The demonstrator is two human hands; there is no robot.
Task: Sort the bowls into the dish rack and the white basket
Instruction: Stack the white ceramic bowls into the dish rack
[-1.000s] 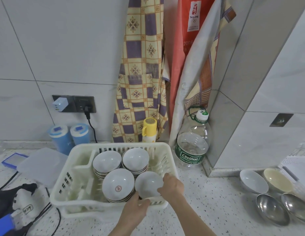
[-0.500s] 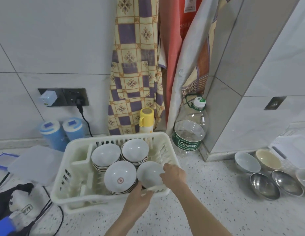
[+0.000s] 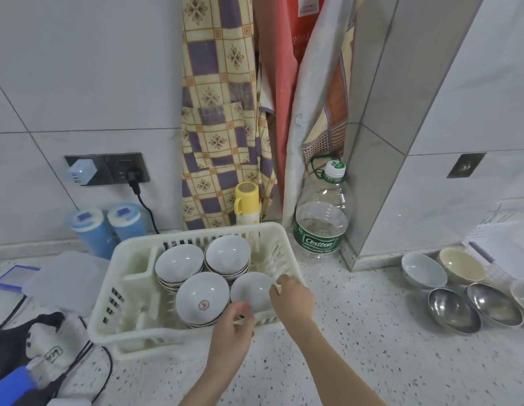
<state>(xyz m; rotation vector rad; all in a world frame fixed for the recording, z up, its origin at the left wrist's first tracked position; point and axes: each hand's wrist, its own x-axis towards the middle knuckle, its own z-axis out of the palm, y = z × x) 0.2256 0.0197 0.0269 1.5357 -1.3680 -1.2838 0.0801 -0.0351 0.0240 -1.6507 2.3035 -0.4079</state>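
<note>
White porcelain bowl [image 3: 250, 290] sat at the 4 o'clock corner of the white basket [image 3: 132, 291], tilted against the near-right wall, just beside the bowl stack with a red emblem [image 3: 203, 298] at 6 o'clock. Held at its near rim by the left hand [image 3: 234, 323], fingers curled at the edge; held at its right rim by the right hand [image 3: 293, 297], fingertips pinching the edge against the basket's rim. Both hands served as the grip, each pinching the same bowl.

Two more stacks of white bowls stood deeper in the basket: one at 11 o'clock [image 3: 179, 263], one at 1 o'clock [image 3: 228, 254]. Left compartment of the basket held no bowls.

On the speckled desk [image 3: 357, 332], well apart at 3 o'clock of the basket: a pale blue-white bowl [image 3: 423, 271], a cream bowl [image 3: 461, 263], two steel bowls [image 3: 452, 310] [image 3: 493, 303] in front of them.

Behind the basket at 12 o'clock: a yellow-capped flask [image 3: 246, 205], a clear Cestbon bottle [image 3: 323, 218], a checked apron [image 3: 221, 112] hanging. At 10 o'clock: two blue-lidded canisters [image 3: 108, 227] and a wall socket [image 3: 108, 169] with a charger and plug.
</note>
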